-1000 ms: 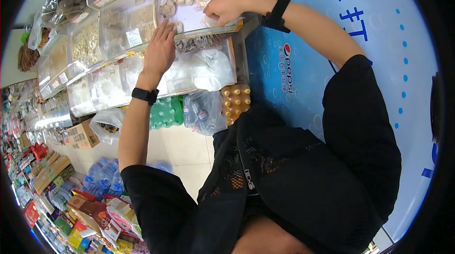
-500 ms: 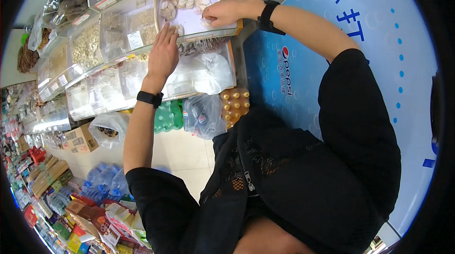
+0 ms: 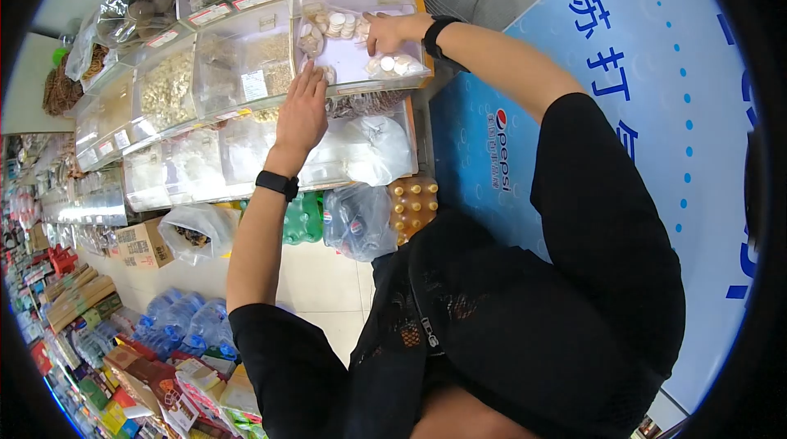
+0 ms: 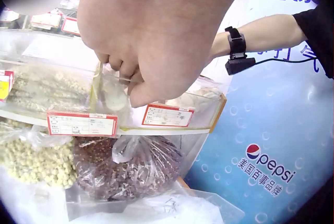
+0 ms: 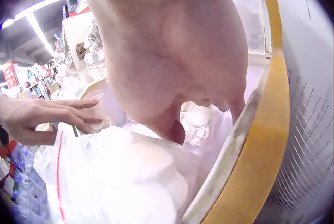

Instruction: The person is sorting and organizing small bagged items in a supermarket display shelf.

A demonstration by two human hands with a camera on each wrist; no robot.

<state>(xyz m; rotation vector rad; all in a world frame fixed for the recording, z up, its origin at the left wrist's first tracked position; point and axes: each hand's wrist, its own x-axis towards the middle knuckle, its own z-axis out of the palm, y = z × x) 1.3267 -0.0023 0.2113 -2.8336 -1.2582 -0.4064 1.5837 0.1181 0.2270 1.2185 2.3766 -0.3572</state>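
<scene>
Clear bags of pale round slices lie in a lilac-lined bin [image 3: 348,54] of the display counter. My right hand [image 3: 395,31] reaches over the bin's right side, fingers pointing down at the bagged slices [image 3: 340,25] along the back. In the right wrist view, its thumb and fingers are spread around a bag of slices [image 5: 198,122]. A zip bag of slices [image 3: 395,65] lies near the bin's front right corner, apart from that hand. My left hand [image 3: 303,115] rests at the bin's front edge, fingers extended, fingertips beside a small bag of slices [image 3: 328,74].
Neighbouring bins hold dried goods [image 3: 168,86], with bagged goods [image 3: 377,144] on a lower shelf. A blue Pepsi chest [image 3: 500,152] stands at the right. Bottle packs [image 3: 414,205] sit on the floor below. A yellow edge strip [image 5: 255,151] borders the bin.
My right hand has left the bag at the front right and moved back toward the rear bags. My left hand has stayed at the front edge. The head view has shifted slightly.
</scene>
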